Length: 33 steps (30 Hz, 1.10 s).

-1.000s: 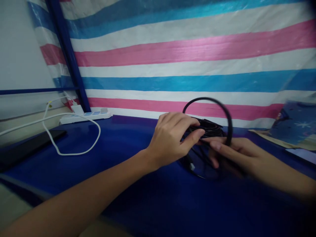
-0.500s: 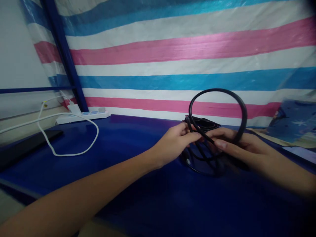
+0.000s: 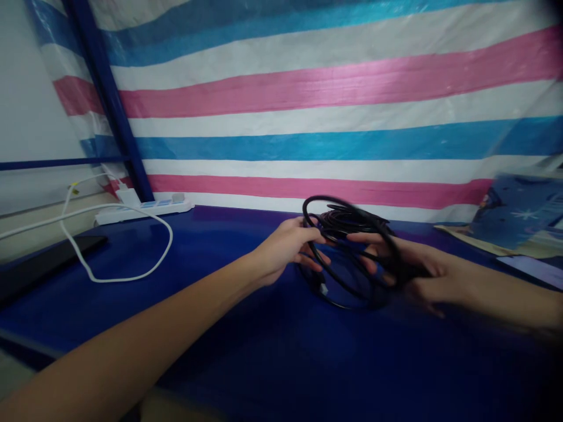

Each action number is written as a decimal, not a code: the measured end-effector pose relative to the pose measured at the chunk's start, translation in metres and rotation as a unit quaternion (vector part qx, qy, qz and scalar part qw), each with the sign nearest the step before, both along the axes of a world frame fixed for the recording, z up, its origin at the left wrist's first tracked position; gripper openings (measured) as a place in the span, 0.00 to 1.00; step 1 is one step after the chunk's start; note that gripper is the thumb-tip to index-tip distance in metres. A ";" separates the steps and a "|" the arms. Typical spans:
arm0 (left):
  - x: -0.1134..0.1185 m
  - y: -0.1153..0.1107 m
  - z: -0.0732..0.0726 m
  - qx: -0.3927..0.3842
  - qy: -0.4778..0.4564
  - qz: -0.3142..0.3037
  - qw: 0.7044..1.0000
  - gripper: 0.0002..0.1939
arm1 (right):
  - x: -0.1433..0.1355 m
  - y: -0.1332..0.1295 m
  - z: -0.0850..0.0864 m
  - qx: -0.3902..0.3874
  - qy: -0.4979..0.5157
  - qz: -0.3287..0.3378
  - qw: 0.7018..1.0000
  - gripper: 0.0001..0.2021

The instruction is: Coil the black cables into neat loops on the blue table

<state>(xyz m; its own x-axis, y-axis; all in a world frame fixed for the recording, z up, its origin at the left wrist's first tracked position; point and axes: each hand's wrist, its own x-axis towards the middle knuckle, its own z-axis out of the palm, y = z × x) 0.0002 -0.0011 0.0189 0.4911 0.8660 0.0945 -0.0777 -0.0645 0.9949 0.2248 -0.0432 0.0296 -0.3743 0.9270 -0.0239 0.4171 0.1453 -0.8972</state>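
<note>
A black cable is looped between my two hands over a blue tabletop. My left hand pinches the loops at their left side with thumb and fingers. On the right, my right hand is closed around the other side of the loops and is partly blurred. A light-coloured connector end shows low on the left of the loops. Just behind lies a coiled bundle of black cable, partly covered by the loop in front.
At the back left, a white power strip carries a white charger. A white cable curls over the table near a flat black object. A phone-like slab and a blue patterned bag lie right. Striped sheeting hangs behind.
The raised loop has dropped and tilted leftward. My left hand has shifted left, and my right hand has turned, its fingers now wrapped around the cable's right side.
</note>
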 end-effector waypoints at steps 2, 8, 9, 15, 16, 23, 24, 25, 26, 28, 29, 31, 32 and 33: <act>-0.004 0.006 -0.006 0.037 0.094 0.005 0.995 0.20 | 0.002 0.002 0.001 -0.050 0.074 -0.022 0.996 0.33; -0.014 0.024 -0.022 0.343 0.318 0.111 0.877 0.18 | 0.003 0.012 0.003 0.013 0.105 -0.109 0.988 0.24; -0.015 0.026 -0.021 0.353 0.306 0.111 0.877 0.16 | 0.003 0.013 0.003 0.035 0.095 -0.113 0.988 0.22; -0.015 0.019 0.002 0.142 0.079 0.074 0.984 0.23 | -0.005 0.013 0.003 0.213 0.053 -0.180 0.959 0.22; -0.013 0.015 0.005 0.125 0.059 0.035 0.990 0.24 | -0.006 0.012 0.003 0.229 0.059 -0.194 0.952 0.22; 0.000 -0.005 0.001 0.201 0.138 0.010 0.970 0.25 | -0.011 0.009 0.005 0.298 0.166 -0.258 0.904 0.18; 0.000 -0.004 -0.002 0.230 0.157 0.041 0.959 0.26 | -0.010 0.010 0.005 0.308 0.194 -0.261 0.894 0.18; -0.001 -0.002 -0.004 0.264 0.183 0.076 0.944 0.26 | -0.009 0.011 0.006 0.316 0.219 -0.264 0.885 0.17; -0.002 0.000 -0.006 0.297 0.213 0.113 0.924 0.27 | -0.008 0.012 0.006 0.317 0.239 -0.267 0.878 0.17; -0.004 0.003 -0.009 0.367 0.286 0.168 0.869 0.30 | -0.006 0.013 0.007 0.305 0.265 -0.267 0.875 0.18; -0.005 0.004 -0.008 0.411 0.323 0.188 0.832 0.29 | -0.005 0.014 0.008 0.287 0.266 -0.264 0.881 0.18; -0.008 0.003 -0.005 0.509 0.372 0.209 0.748 0.23 | -0.004 0.014 0.008 0.240 0.254 -0.250 0.903 0.19; -0.009 0.001 -0.003 0.552 0.386 0.213 0.707 0.20 | -0.003 0.014 0.008 0.221 0.248 -0.242 0.912 0.19; -0.010 0.000 0.000 0.586 0.398 0.215 0.672 0.17 | -0.002 0.014 0.007 0.207 0.243 -0.234 0.918 0.19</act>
<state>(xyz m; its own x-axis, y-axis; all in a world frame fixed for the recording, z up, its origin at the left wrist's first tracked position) -0.0101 -0.0013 0.0192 0.5176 0.5035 0.6918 0.7255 -0.6869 -0.0429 0.2224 -0.0289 0.0371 0.1937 0.8809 0.4319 0.0850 0.4235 -0.9019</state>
